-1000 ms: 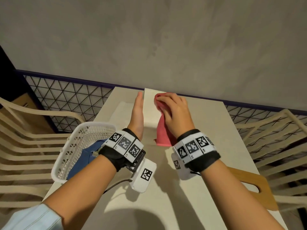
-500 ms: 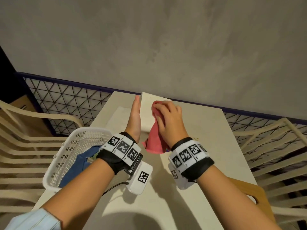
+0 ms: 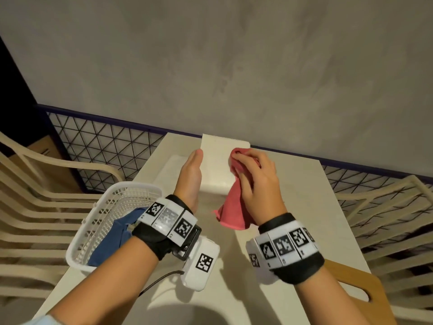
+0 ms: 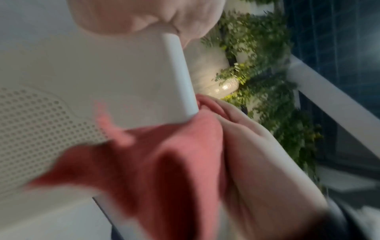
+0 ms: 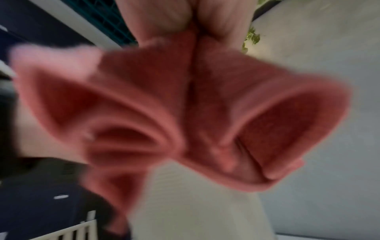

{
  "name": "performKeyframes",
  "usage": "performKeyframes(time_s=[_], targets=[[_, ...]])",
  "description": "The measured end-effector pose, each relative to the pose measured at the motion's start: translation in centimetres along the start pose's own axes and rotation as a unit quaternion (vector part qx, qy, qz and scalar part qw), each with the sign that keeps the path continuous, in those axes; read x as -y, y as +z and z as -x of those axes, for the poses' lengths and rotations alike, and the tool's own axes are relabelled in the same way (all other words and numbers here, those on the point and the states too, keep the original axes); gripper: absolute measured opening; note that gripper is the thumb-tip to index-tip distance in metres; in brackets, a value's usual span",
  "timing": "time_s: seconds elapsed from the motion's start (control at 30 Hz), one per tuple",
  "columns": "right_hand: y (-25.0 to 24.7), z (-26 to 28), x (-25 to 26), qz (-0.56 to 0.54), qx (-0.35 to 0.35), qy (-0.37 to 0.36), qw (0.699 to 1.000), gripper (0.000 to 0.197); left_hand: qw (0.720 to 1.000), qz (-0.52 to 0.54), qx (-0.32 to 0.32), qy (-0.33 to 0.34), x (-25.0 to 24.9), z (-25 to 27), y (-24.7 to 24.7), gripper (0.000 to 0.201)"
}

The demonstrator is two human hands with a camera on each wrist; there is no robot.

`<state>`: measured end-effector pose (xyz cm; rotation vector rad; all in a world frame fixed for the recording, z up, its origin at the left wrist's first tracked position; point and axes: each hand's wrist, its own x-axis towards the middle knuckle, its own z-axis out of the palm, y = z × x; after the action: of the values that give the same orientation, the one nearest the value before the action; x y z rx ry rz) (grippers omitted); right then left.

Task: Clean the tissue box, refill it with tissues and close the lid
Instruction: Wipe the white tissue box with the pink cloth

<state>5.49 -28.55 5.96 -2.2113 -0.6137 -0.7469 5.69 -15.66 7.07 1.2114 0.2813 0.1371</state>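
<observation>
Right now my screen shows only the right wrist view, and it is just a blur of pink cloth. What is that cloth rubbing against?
Observer: The right hand presses the pink cloth against the right side of a white tissue box standing on the table.
Operator: Is anything steadying the box?
Observer: Yes, the left hand lies flat against its left side, fingers straight.
Operator: What else is nearby?
Observer: A white basket with a blue cloth in it sits at the table's left edge, and a wooden board at its right edge.
</observation>
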Motion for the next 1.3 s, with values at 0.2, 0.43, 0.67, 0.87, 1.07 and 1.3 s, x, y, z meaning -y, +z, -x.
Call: performKeyframes(time_s=[0.2,0.43,0.67,0.87,1.07,1.3], targets=[[-1.4,-1.0,-0.9,-0.068,-0.026,0.028,0.997,0.027,1.0,-0.007,0.011,-0.004,-0.3,-0.2,0.5,0.049],[-0.5,1.6,0.8,0.033,0.109,-0.068,0.991,0.035,0.998,0.016,0.029,-0.055,1.0,-0.5,0.2,0.053],[0.2,-0.3,1.3,0.035,0.186,-0.133,0.973,0.026,0.995,0.045,0.068,-0.058,1.3,-0.9,0.1,0.07],[0.3,-1.4,-0.5,0.044,0.249,-0.127,0.959,0.025,0.996,0.028,0.072,-0.039,1.3,-0.6,0.8,0.061],[1.6,-4.3,-1.7,0.057,0.138,-0.005,0.989,0.023,0.998,-0.034,0.041,-0.041,1.3,-0.9,1.8,0.059],[2.8,-4.3,-2.0,-0.021,0.083,0.061,0.994,0.027,0.993,-0.101,0.059,-0.028,2.0,-1.5,2.3,0.059]])
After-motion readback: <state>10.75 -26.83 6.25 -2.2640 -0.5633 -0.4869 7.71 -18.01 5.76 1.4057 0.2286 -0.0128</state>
